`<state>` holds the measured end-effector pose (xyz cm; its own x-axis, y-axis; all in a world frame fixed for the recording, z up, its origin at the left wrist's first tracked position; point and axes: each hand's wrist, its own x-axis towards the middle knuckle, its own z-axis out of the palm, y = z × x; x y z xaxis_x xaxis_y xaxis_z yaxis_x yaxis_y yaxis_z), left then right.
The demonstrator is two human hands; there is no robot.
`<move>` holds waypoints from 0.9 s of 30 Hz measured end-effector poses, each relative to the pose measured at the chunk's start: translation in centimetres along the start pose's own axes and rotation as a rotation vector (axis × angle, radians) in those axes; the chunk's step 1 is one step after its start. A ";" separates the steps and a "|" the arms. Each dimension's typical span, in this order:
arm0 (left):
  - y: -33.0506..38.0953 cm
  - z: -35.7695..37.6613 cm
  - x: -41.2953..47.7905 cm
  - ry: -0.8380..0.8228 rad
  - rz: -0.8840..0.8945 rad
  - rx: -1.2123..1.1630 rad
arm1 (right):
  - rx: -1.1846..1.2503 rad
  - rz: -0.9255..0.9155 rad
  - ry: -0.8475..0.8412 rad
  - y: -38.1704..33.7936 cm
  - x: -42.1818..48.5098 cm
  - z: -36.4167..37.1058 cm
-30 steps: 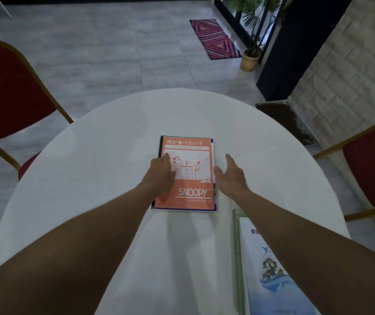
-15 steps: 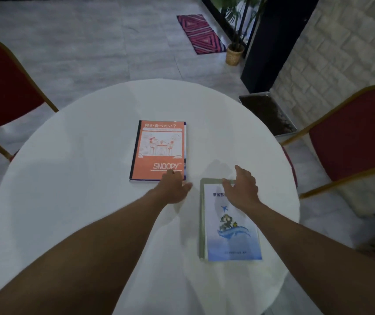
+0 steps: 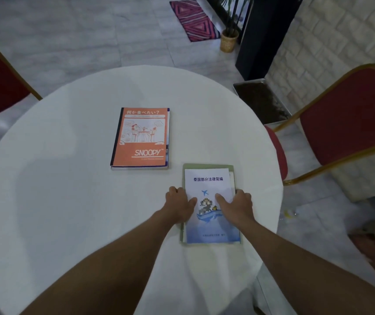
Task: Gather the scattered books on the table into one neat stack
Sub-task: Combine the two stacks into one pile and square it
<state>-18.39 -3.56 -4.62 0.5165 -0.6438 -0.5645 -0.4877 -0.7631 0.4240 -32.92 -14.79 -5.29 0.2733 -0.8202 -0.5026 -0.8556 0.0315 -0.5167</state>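
Table (image 3: 68, 201) – matt white cloth; orange book (image 3: 141, 137) – smooth paper.

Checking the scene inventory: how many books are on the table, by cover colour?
Orange: 1, the Snoopy book, with at least one more book edge showing under it.
White and blue: 1, the booklet, held at its sides by the left hand and right hand.
Green: 1, the green book under the booklet.
Total: 3 counted on the table.

Head cam, looks fwd & down, close over table (image 3: 68, 201).
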 end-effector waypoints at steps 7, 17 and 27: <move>0.9 0.2 0.2 0.050 -0.073 -0.194 | 0.100 0.062 -0.029 -0.6 0.7 -0.4; -0.7 -3.6 0.5 0.255 0.060 -0.340 | 0.276 -0.079 -0.019 -5.6 0.6 0.1; -5.7 -12.5 5.3 0.419 0.053 -0.357 | 0.282 -0.212 -0.116 -17.2 3.0 2.7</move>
<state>-4.03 -3.33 -1.16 0.7692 -0.5938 -0.2360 -0.2900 -0.6536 0.6990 -16.20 -16.24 0.20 0.4936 -0.7554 -0.4311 -0.6243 0.0374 -0.7803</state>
